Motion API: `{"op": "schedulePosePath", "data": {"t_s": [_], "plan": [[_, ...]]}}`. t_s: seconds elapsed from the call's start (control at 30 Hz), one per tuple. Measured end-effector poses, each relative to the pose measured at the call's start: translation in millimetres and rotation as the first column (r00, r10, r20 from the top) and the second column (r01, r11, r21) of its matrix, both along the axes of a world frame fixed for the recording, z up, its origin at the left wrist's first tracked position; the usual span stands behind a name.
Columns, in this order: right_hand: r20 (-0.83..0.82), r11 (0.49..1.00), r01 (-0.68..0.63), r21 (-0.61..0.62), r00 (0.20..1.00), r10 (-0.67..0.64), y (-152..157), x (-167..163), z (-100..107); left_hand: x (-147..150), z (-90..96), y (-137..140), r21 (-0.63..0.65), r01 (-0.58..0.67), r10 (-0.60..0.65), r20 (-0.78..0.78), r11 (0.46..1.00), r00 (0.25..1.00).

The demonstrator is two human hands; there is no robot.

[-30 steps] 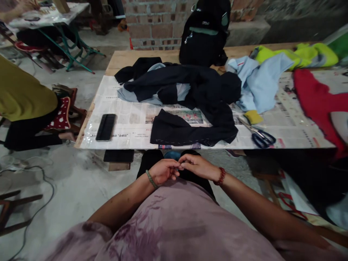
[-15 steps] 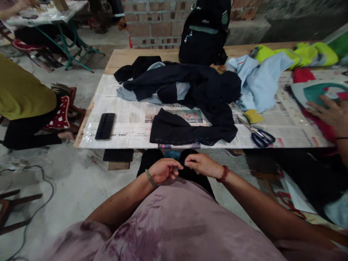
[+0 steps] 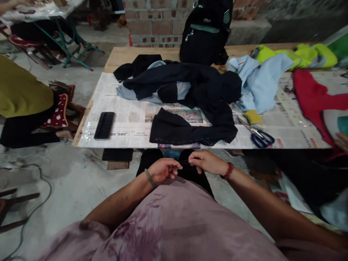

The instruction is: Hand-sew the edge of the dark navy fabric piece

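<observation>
Above my lap, just in front of the table edge, a thin thread (image 3: 185, 162) stretches between my two hands. My left hand (image 3: 164, 169) pinches one end between thumb and fingers. The other end is in the pinch of my right hand (image 3: 208, 163); whether a needle is there is too small to tell. Nearest to the hands on the table lies a dark navy garment (image 3: 190, 127), with white basting stitches along its near edge. Blue-handled scissors (image 3: 259, 137) rest to its right, by a small yellow cloth piece (image 3: 253, 117).
Newspaper (image 3: 127, 123) covers the table, with a phone (image 3: 104, 125) at the left. Behind are a black backpack (image 3: 205, 36), a light blue garment (image 3: 262, 81) and yellow reflective clothing (image 3: 296, 56). At right, a co-worker's hand (image 3: 342, 142) is by red cloth (image 3: 307, 90). Another person sits left.
My right hand has moved a little to the right, widening the gap so more thread shows. The left hand stays put. At right, the co-worker's hand and white-and-teal object have shifted right and nearer.
</observation>
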State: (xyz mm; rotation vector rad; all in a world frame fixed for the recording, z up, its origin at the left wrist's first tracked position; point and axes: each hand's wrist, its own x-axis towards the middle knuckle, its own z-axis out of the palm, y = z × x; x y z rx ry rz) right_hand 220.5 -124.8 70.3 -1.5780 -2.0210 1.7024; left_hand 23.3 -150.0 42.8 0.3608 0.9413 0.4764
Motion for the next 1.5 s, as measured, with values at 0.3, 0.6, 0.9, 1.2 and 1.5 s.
{"op": "schedulePosePath", "data": {"t_s": [0.3,0.6,0.9,1.2,1.5], "plan": [[0.093,1.0,-0.029,0.011,0.995,0.028,2.5,8.7,-3.3,1.5,-1.2,0.7,0.005,0.002,-0.002,-0.005,1.0,1.0],[-0.171,0.999,-0.047,-0.019,0.984,0.044,-9.1,-13.0,14.5,7.2,-4.2,-0.1,0.059,0.019,-0.019,-0.003,0.998,1.0],[-0.26,0.976,-0.094,-0.195,0.965,0.04,-7.3,-14.0,-9.8,3.8,-3.2,-2.0,0.083,0.02,-0.02,-0.007,0.996,1.0],[-0.159,0.989,0.094,0.113,0.984,-0.075,-15.1,-14.9,-21.6,6.1,-3.8,-2.0,0.048,0.012,-0.013,0.021,0.999,1.0],[-0.136,0.983,0.139,0.123,0.983,-0.122,-13.6,-8.0,-23.0,-0.3,-5.3,-4.7,0.038,0.01,-0.01,0.002,0.999,1.0]]}}
